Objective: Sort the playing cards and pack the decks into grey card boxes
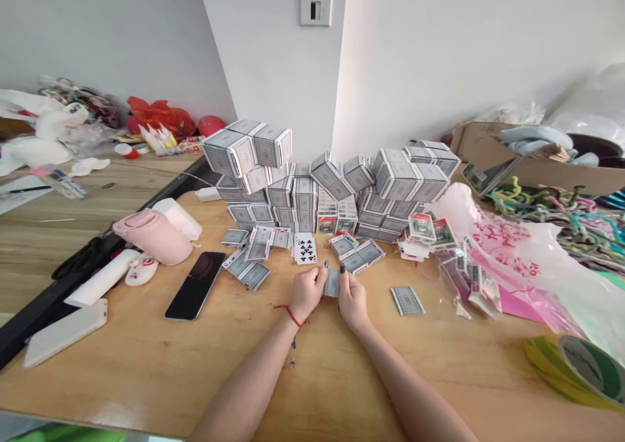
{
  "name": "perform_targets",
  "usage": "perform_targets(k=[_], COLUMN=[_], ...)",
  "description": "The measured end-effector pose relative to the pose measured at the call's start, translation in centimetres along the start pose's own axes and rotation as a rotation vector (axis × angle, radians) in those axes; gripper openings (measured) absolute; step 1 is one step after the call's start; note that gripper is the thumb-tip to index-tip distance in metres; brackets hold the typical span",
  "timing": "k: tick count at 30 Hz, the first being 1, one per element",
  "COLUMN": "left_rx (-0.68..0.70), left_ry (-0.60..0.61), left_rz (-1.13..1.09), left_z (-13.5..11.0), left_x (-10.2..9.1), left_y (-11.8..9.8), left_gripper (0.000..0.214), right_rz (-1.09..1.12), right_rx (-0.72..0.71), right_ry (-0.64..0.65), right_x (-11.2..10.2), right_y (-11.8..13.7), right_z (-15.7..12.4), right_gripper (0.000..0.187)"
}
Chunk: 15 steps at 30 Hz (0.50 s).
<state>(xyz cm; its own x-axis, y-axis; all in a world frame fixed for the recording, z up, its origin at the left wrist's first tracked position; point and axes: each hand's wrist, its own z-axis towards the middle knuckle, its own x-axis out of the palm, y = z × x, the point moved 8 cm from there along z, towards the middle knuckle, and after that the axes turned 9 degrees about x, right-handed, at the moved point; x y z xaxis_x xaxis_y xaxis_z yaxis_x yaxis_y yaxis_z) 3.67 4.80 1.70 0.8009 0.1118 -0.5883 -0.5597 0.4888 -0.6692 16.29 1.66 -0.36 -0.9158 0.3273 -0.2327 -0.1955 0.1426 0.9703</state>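
Both of my hands hold one small deck of playing cards (332, 282) between them, just above the wooden table (146, 364). My left hand (306, 292) grips its left side and wears a red string at the wrist. My right hand (352, 301) grips its right side, fingers curled. Just beyond my hands lie loose cards and decks, one face-up spade card (305, 248) among them. A single deck (407, 301) lies flat to the right of my right hand. Behind them rises a pile of stacked card boxes (332, 188).
A black phone (195, 286), a pink pouch (155, 235), white boxes and a white roll lie at the left. A pink plastic bag (512, 260) with card packs, a cardboard box (537, 162), coloured cords and a tape roll (581, 367) fill the right.
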Motion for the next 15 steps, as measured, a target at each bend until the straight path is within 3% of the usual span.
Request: perform_targets(k=[4, 7, 11, 15], left_rx=[0.141, 0.215, 0.188, 0.159], left_ry=[-0.024, -0.009, 0.022, 0.064], left_rz=[0.262, 0.311, 0.322, 0.309], left_z=[0.6, 1.1, 1.4, 1.1], left_x=[-1.7, -2.3, -1.9, -1.0], left_y=[-0.6, -0.7, 0.9, 2.0], left_gripper=[0.032, 0.016, 0.03, 0.026], right_rz=[-0.139, -0.232, -0.3, -0.315], right_rx=[-0.036, -0.06, -0.064, -0.082], right_ry=[-0.018, -0.042, -0.12, -0.133], right_x=[-0.1, -0.3, -1.0, -1.1], right_y=[-0.2, -0.1, 0.1, 0.1], right_z=[0.3, 0.5, 0.4, 0.3], right_gripper=[0.037, 0.036, 0.044, 0.038])
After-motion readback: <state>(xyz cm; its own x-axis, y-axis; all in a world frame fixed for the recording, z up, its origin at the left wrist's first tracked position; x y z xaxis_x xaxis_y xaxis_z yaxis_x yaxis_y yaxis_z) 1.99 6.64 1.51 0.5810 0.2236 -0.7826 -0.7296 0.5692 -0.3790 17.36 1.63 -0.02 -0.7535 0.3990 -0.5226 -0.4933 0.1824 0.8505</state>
